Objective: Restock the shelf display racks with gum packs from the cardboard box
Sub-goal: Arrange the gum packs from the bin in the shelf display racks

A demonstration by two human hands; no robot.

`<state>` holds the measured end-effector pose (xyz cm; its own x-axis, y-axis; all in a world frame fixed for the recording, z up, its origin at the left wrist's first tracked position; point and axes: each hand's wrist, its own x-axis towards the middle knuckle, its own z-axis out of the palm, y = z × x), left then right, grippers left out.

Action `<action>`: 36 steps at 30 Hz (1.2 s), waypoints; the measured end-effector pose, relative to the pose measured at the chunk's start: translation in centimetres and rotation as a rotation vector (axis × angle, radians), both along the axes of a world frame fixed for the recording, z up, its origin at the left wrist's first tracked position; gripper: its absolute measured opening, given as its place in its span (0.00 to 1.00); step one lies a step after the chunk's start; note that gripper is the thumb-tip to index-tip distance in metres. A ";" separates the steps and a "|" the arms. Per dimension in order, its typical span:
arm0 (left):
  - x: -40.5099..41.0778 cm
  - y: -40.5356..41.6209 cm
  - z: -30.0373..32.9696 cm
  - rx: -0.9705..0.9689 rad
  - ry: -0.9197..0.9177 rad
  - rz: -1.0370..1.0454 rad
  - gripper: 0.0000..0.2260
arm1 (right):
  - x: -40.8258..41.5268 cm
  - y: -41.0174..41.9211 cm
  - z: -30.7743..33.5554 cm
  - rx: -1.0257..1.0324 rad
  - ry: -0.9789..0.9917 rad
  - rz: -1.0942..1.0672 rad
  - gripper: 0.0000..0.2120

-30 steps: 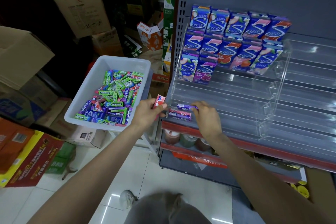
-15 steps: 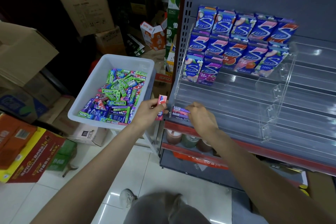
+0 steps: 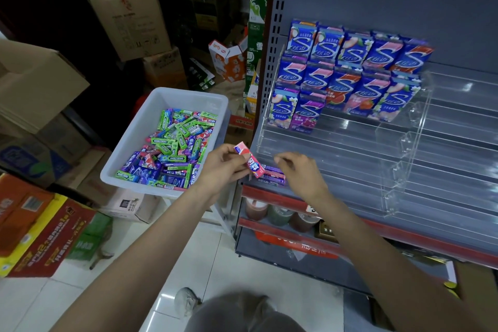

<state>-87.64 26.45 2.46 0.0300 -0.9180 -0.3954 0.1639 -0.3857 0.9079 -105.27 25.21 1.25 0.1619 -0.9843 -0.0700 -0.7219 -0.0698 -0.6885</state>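
Observation:
A white plastic bin (image 3: 161, 96) on the left holds several loose gum packs (image 3: 172, 148), green, purple and red. My left hand (image 3: 221, 167) pinches a red and pink gum pack (image 3: 249, 160) just left of the clear acrylic rack (image 3: 350, 148). A few purple gum packs (image 3: 273, 174) lie stacked at the left end of the rack's lowest tier. My right hand (image 3: 301, 175) hovers just above and right of them, with fingers loosely curled and nothing in it. Blue boxed gum (image 3: 350, 75) fills the rack's upper tiers.
The rack stands on a grey metal shelf with a red front strip (image 3: 269, 194); jars (image 3: 277, 214) sit on the shelf below. Cardboard boxes (image 3: 126, 8) pile up at the left and back. Red and yellow cartons (image 3: 35, 229) lie on the tiled floor.
My right hand has let go of a purple pack on the lowest tier and lifted slightly. My left hand has brought the red pack a little closer to the rack.

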 end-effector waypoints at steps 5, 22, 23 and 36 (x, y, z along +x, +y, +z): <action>-2.0 -0.3 0.1 -0.102 -0.193 -0.204 0.10 | -0.6 0.3 2.0 0.088 -0.319 0.083 0.17; -2.3 -0.6 -3.4 -0.475 -1.613 -0.866 0.20 | -5.5 1.7 -1.7 -0.093 -0.072 -0.323 0.03; -2.2 -0.5 -3.6 -0.470 -1.614 -0.883 0.20 | -5.2 1.8 -2.2 -0.086 -0.058 -0.317 0.03; -1.3 -0.2 -4.4 -0.505 -1.538 -0.882 0.22 | -2.2 1.9 -4.5 -0.025 0.320 -0.131 0.13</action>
